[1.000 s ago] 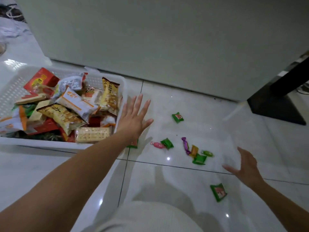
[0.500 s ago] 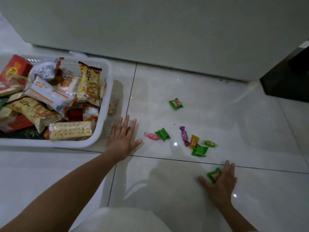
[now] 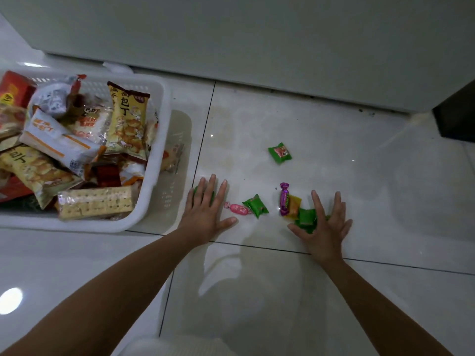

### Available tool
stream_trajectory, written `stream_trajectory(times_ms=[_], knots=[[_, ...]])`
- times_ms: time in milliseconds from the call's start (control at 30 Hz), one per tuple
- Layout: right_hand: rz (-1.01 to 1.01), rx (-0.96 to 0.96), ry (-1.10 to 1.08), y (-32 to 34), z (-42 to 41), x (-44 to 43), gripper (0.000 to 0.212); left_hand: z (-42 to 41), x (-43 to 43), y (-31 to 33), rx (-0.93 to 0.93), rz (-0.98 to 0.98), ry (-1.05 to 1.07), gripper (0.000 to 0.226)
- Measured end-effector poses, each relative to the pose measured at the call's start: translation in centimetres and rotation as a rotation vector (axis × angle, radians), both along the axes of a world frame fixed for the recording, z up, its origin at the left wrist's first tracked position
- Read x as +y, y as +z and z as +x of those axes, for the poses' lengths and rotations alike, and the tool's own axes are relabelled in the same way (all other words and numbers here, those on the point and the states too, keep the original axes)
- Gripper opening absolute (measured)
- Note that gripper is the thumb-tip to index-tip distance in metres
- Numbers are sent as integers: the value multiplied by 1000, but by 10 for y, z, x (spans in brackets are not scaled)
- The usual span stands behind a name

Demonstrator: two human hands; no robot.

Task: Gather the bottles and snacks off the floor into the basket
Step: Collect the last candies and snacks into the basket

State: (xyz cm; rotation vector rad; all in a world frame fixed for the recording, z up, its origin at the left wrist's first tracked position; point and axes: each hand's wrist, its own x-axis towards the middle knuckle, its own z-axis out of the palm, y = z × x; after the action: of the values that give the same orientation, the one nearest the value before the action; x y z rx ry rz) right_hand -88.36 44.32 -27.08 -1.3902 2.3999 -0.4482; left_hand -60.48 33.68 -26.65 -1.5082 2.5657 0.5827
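Observation:
A white plastic basket (image 3: 156, 160) full of snack packets stands on the floor at the left. My left hand (image 3: 205, 214) lies flat on the tile just right of the basket, fingers spread, covering a green candy (image 3: 196, 189). My right hand (image 3: 325, 227) lies flat too, pressed against green candies (image 3: 305, 217) beside an orange candy (image 3: 294, 205) and a purple candy (image 3: 284, 199). Between the hands lie a pink candy (image 3: 237, 208) and a green candy (image 3: 255, 205). Another green candy (image 3: 280, 153) lies farther off.
A pale wall or cabinet front (image 3: 257, 42) runs along the far side. A dark furniture base (image 3: 455, 119) stands at the right edge. The floor is glossy white tile with dark joints.
My right hand slid left and forward, pushing a green candy up to the cluster. My left hand stayed by the basket, over the green candy.

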Motion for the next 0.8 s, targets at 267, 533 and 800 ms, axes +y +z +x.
stream_trajectory(times_ms=[267, 533, 800], knots=[[168, 153, 272, 0, 3, -25, 90, -19, -3, 2, 18, 1, -108, 100], [182, 272, 453, 3, 11, -42, 93, -33, -5, 0, 45, -4, -151, 99], [170, 301, 472, 1, 15, -38, 69, -40, -7, 2, 52, -18, -183, 99]])
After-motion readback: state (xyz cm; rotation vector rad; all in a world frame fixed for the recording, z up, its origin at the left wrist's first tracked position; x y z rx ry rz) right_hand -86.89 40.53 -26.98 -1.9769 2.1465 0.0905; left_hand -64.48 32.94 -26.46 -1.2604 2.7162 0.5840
